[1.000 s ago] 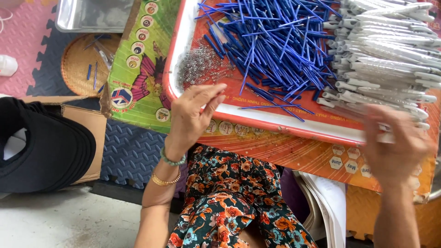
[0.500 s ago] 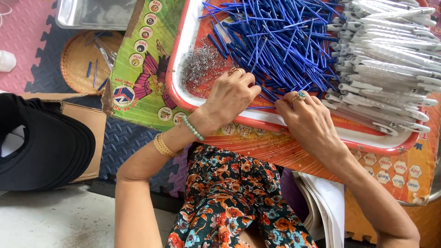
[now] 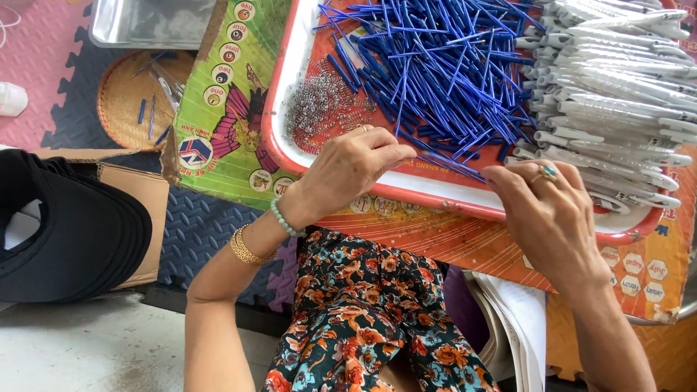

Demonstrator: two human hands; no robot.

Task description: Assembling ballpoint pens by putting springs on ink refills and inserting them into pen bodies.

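Note:
A red-rimmed tray (image 3: 276,149) holds a heap of thin blue pen refills (image 3: 450,65), a stack of white pen barrels (image 3: 617,94) on the right and a small pile of metal springs (image 3: 319,109) on the left. My left hand (image 3: 352,167) rests on the tray's near edge, its fingertips pinched at one end of a single blue refill (image 3: 450,163). My right hand (image 3: 552,210), wearing a ring, pinches the refill's other end beside the barrels. Whether a spring sits between the fingers is too small to tell.
The tray lies on colourful printed cardboard (image 3: 225,123) over my lap. On the foam floor mat (image 3: 196,232) to the left are a round woven basket (image 3: 123,101) with a few refills, a metal tray (image 3: 152,22), and black caps (image 3: 65,225) in a cardboard box (image 3: 138,196).
My left hand moved from the springs to the tray's near edge. My right hand came in from the barrels on the right, and both now meet on one blue refill.

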